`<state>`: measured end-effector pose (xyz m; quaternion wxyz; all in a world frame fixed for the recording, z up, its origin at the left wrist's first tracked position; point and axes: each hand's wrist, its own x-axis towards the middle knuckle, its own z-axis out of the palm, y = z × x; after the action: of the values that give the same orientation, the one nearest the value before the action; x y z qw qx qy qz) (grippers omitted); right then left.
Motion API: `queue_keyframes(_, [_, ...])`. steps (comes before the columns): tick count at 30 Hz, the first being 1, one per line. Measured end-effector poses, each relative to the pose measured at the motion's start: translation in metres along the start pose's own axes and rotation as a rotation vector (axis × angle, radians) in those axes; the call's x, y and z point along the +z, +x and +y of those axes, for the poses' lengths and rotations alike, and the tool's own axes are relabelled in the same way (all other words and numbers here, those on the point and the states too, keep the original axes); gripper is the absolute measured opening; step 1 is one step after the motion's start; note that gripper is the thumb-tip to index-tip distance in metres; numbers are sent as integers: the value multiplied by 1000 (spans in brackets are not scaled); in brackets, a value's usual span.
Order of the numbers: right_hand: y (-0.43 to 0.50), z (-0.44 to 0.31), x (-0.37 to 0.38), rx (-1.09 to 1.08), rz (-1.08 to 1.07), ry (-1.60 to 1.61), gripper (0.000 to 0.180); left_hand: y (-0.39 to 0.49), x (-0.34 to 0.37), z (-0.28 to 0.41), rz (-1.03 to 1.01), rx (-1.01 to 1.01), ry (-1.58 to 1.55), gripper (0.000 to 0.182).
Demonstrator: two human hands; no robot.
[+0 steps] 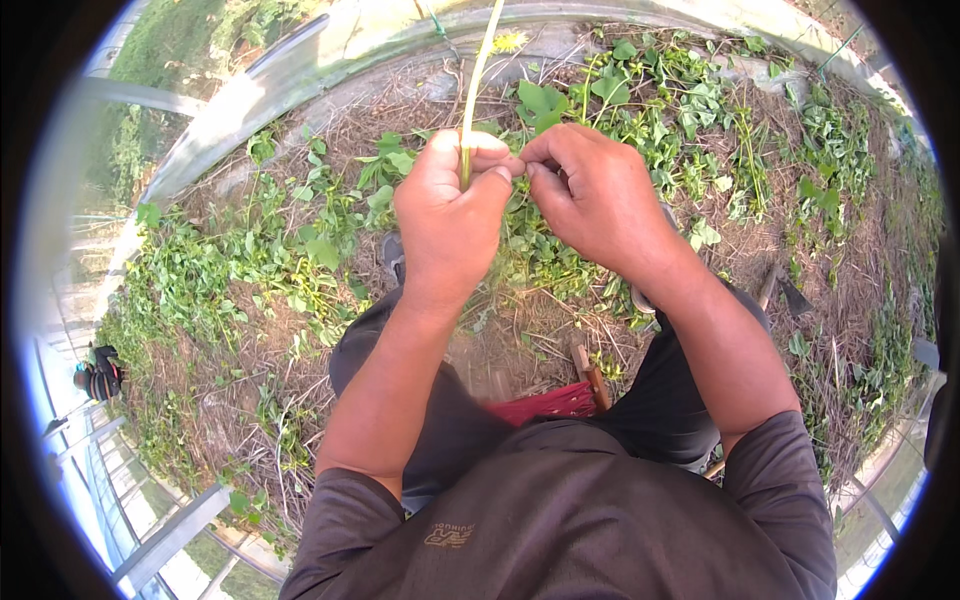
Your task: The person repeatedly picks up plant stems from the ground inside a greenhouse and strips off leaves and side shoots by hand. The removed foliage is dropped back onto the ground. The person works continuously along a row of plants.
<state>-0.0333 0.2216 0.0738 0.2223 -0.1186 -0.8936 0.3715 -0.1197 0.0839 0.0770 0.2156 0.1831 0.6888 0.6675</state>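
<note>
My left hand (450,225) is closed around the lower end of a long pale green plant stem (478,82), which rises past the top edge of the view. My right hand (596,199) meets it on the right, with thumb and forefinger pinched together at the left fingertips. Whether something thin lies in that pinch cannot be made out. Just right of the stem appears a yellow flower (510,41); its attachment is unclear. Under both hands spread cut or trailing leafy green vines (551,251) on the ground.
Between my legs is a red cloth seat (544,403) with a wooden bar (598,386). A hoe-like metal blade (793,295) lies to the right. Dry straw (217,409) and vines cover the soil. Metal frame posts (172,536) edge the greenhouse. Far left is another person (101,373).
</note>
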Motion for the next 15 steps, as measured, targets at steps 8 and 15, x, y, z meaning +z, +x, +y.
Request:
queue_keyframes(8, [-2, 3, -4, 30, -77, 18, 8, -4, 2, 1, -14, 10, 4, 16])
queue_keyframes(15, [-6, 14, -1, 119, -66, 21, 9, -7, 11, -13, -25, 66, 19, 16])
